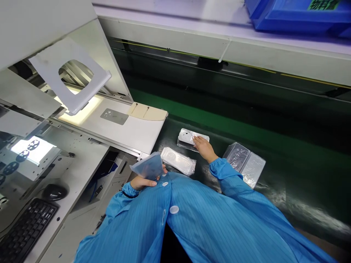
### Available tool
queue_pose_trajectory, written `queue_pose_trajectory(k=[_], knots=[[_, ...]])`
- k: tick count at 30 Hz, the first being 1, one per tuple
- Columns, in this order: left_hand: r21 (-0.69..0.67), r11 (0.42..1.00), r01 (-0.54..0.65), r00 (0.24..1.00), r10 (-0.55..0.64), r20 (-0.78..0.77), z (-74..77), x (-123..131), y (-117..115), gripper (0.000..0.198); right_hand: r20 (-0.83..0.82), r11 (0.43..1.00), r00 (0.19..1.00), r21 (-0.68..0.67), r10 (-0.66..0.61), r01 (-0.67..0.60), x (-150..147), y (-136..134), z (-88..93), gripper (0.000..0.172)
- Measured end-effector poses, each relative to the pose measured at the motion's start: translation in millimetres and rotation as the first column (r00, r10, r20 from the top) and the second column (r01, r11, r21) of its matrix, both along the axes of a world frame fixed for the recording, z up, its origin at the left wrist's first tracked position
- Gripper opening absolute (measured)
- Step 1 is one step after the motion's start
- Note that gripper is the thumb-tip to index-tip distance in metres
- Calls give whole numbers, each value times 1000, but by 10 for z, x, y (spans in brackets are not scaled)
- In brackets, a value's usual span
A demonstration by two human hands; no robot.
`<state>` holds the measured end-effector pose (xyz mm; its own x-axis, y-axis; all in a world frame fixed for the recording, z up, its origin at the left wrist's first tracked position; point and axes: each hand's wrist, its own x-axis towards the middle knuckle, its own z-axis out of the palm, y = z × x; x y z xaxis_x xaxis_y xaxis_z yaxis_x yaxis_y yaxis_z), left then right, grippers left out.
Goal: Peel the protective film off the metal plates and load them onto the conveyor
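My left hand is closed on a translucent bluish sheet, held low in front of my blue coat. My right hand rests with its fingers stretched over a stack of flat phone-sized plates with small round holes at one end. Between the hands lies a second stack of plates in clear film. Right of my right forearm are two film-wrapped piles side by side, one darker and one paler. A single grey plate lies flat on the white machine surface.
At the left stands a machine with a white bed and a beige block on its end. A keyboard and a mouse sit lower left. A white shelf crosses the top, with a blue bin on it.
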<state>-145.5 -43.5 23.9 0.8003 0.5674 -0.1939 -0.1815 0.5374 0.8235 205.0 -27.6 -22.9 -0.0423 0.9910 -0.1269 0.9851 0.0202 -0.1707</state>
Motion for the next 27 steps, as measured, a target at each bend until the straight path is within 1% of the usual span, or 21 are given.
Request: queue_pose_trajectory(k=[5, 10, 14, 17, 19, 21, 22, 24, 27], knots=[[27, 1000, -8, 999, 9, -31, 55, 12, 4, 63, -2, 999, 999, 17, 36, -36, 31, -24, 24, 35], [21, 1000, -1, 1000, 2, -29, 21, 7, 6, 65, -6, 997, 1000, 78, 30, -29, 30, -54, 54, 33], [36, 999, 23, 999, -22, -24, -13, 1, 18, 63, -8, 979, 998, 193, -61, 61, 79, -16, 159, 36], [52, 998, 19, 999, -17, -32, -28, 7, 24, 65, -30, 941, 988, 302, -154, 156, 111, 82, 323, 39], [47, 999, 26, 999, -24, -26, -34, 12, 21, 65, -61, 905, 978, 371, -198, 207, 67, 162, 449, 41], [44, 999, 28, 999, -27, -20, -35, 8, 15, 65, -102, 873, 974, 431, -204, 228, -65, 237, 561, 41], [47, 999, 24, 1000, -23, -18, -32, -1, 12, 65, -122, 863, 975, 454, -186, 221, -165, 272, 607, 41], [57, 998, 2, 1000, 0, -25, -20, -35, 4, 66, -153, 857, 982, 485, -110, 172, -421, 344, 672, 41], [72, 997, -42, 999, 44, -29, 7, -126, -16, 65, -167, 865, 985, 499, 41, 48, -866, 495, 710, 38]])
